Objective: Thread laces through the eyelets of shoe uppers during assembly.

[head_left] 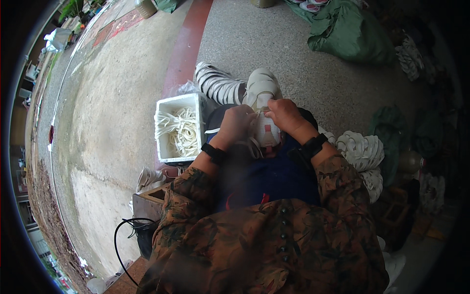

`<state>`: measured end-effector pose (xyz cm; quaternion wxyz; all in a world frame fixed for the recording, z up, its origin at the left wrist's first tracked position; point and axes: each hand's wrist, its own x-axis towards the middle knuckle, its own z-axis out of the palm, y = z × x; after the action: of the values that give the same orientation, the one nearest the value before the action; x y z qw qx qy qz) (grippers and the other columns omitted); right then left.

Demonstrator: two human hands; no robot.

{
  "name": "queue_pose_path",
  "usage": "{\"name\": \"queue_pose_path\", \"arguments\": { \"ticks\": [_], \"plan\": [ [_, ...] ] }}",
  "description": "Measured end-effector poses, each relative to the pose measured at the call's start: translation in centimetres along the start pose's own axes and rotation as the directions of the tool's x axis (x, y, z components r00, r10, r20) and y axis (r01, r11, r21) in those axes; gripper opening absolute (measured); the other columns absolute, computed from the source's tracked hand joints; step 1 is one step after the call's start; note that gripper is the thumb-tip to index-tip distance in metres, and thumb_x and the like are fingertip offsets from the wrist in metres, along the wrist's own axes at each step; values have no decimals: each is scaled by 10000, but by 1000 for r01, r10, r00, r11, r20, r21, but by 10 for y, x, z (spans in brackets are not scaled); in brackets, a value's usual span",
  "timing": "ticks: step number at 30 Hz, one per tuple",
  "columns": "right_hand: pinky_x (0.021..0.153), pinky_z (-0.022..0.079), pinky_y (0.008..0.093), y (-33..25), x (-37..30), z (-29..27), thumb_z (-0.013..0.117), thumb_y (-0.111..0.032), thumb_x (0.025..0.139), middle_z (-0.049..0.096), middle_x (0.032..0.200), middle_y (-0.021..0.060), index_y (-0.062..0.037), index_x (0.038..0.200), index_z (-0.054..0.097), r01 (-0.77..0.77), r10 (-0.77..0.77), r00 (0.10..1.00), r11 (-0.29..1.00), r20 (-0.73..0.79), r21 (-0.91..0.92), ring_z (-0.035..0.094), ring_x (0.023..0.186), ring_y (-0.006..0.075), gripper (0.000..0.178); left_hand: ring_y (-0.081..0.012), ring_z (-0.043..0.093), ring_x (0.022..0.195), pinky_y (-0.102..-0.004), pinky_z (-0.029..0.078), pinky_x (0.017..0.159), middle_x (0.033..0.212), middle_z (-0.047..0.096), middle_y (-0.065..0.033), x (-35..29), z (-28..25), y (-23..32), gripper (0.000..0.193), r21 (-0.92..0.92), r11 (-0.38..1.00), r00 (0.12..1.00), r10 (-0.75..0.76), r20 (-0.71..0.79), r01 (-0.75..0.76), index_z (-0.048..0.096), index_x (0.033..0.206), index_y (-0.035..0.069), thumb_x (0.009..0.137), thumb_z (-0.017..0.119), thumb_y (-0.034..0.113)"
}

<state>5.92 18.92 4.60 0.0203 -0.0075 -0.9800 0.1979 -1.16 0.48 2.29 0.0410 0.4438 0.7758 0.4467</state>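
A pale shoe (267,132) with white mesh and pink tabs lies on my lap, over dark blue cloth. My left hand (236,123) is closed in a pinch at its left side, on a thin pale shoelace (254,147) that hangs in a loop below. My right hand (285,115) has its fingers closed on the shoe near the top of its opening. The fingertips of both hands nearly meet, and exactly what lies between them is partly hidden. Just beyond stands a row of cream shoes (262,82) nested together.
To the left, a white foam box (199,122) holds a tangle of white laces (183,132). A curved stack of striped white shoes (219,84) lies ahead. More white stacks (360,149) sit at my right. A green sack (347,36) lies far right; a black cable (117,235) loops lower left.
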Motion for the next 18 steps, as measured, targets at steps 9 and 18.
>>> {"name": "queue_pose_path", "arguments": {
  "ticks": [9, 18],
  "plan": [
    [652, 529, 436, 0, 1, 17, 605, -103, 758, 624, 793, 211, -41, 832, 600, 52, -48, 998, 986, 26, -161, 636, 753, 372, 97, -182, 604, 672, -304, 485, 662, 735, 629, -122, 4, 4, -7, 110, -187, 931, 948, -296, 119, 315, 653, 827, -6, 786, 637, 95],
    [681, 495, 458, 13, 12, 14, 630, -163, 792, 620, 756, 209, -40, 776, 603, 21, -22, 1000, 997, 16, 77, 615, 773, 391, 126, -304, 632, 755, -357, 499, 690, 803, 646, -139, 12, 12, -6, 98, 21, 998, 998, -57, -20, 57, 650, 818, 16, 759, 641, 93]
  ]
}}
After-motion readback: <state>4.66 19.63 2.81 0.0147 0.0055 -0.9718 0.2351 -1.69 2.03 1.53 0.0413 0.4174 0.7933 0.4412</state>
